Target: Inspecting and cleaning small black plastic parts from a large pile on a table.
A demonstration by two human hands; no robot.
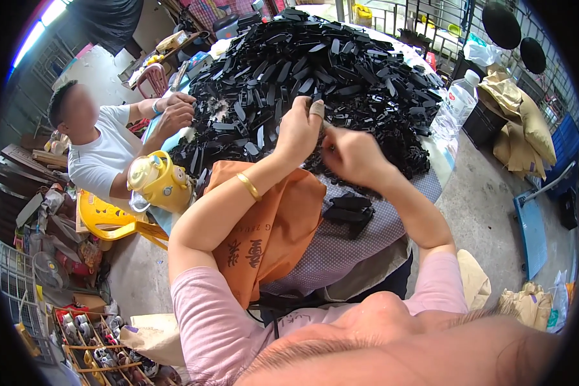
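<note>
Left hand point(297, 132) and right hand point(349, 154) met at the near edge of the heap of flat black plastic parts point(315, 71) on the bench point(445, 154), fingers pinched closed; held piece hidden, cannot tell.

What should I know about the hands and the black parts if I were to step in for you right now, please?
Left hand: raised at the pile's near edge, taped fingertip pinching a small black part.
Right hand: closed beside it, fingers meeting the left; what it holds is hidden.
Heap of black plastic parts: covers the table.
Done: a few black pieces lie on the lap cloth.
Left: most of the heap.
A co-worker works at the far left side.
</note>
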